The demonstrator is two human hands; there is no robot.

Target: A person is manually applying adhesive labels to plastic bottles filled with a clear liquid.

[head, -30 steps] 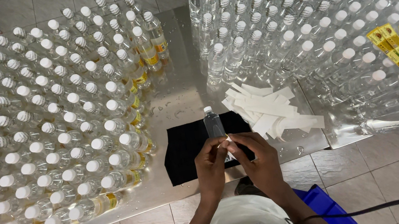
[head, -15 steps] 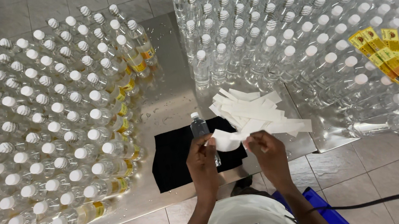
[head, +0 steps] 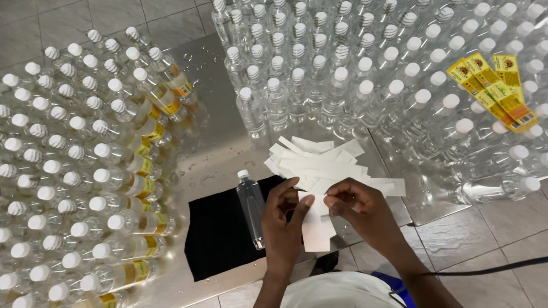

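Everywhere, capped bottles (head: 38, 191) crowd the steel table (head: 214, 149) over floor tiles (head: 118, 3).

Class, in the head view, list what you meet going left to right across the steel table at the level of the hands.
Labelled bottles → black cloth → lying clear bottle → left hand → right hand → unlabelled bottles.

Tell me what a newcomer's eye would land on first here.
Two big crowds of clear white-capped bottles fill the steel table: the labelled bottles on the left, the bare bottles on the right. Between them, near the front edge, both hands, left hand and right hand, pinch a white strip beside a pile of strips, with one bottle lying on a black cloth. Yellow labels rest on the right-hand caps.
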